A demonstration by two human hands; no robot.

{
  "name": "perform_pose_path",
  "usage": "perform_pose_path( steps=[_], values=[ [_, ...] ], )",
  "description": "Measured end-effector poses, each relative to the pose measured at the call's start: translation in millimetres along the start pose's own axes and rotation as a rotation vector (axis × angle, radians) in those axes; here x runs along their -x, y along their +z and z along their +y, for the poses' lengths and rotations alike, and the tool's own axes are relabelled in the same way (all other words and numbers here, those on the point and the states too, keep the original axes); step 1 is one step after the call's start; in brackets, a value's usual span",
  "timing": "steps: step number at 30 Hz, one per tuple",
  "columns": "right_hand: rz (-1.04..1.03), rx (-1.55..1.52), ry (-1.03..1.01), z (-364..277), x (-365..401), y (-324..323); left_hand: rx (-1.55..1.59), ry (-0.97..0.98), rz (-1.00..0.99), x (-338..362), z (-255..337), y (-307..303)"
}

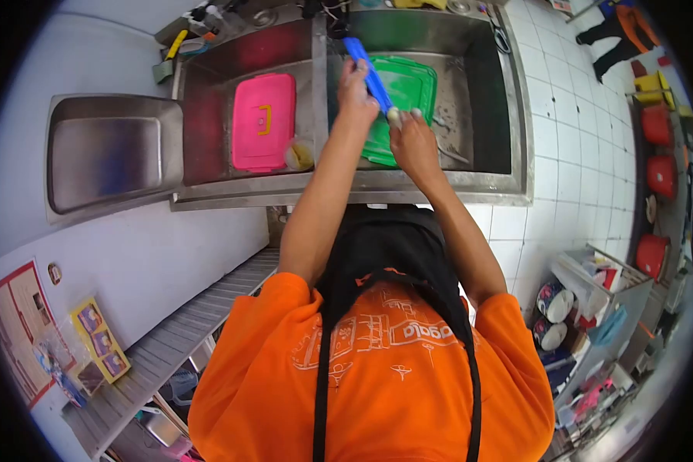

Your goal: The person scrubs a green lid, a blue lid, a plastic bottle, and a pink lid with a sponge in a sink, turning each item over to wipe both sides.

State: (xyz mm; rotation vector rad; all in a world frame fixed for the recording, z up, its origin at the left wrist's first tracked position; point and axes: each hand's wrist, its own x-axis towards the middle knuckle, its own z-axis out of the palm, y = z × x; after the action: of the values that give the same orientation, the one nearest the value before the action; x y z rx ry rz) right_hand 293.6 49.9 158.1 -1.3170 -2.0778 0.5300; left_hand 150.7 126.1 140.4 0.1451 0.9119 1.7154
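- A steel double sink (439, 187) is set in the counter. Its right basin holds a green lid (416, 81), and its left basin holds a pink lid (263, 119).
- Both arms stretch over the right basin.
- The left hand (354, 91) has its fingers wrapped round a blue tool (368, 71) above the green lid.
- The right hand (412, 144) has its fingers pinching the tool's pale tip, whose shape is unclear.

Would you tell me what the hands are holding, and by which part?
A long blue tool: the left hand grips its middle, the right hand pinches its whitish near end. What tool it is cannot be told.
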Motion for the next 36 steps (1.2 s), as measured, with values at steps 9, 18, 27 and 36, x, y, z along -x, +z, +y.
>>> perform_pose_path(
  steps=[9,18,27,36],
  values=[
    [0.085,-0.107,0.063,-0.5,-58.8,24.3,-0.13,-0.074,0.016,11.3,-12.2,-0.4],
    [-0.052,-0.114,-0.123,9.4,34.7,-17.8,0.085,-0.109,0.199,1.8,17.8,-12.2],
    [0.016,-0.136,-0.172,12.8,44.8,-3.1,-0.058,-0.08,0.258,-7.7,7.6,-13.1],
    [-0.009,-0.185,-0.05,-0.6,6.3,12.8,-0.202,-0.02,0.01,21.9,8.2,-7.5]
  ],
)
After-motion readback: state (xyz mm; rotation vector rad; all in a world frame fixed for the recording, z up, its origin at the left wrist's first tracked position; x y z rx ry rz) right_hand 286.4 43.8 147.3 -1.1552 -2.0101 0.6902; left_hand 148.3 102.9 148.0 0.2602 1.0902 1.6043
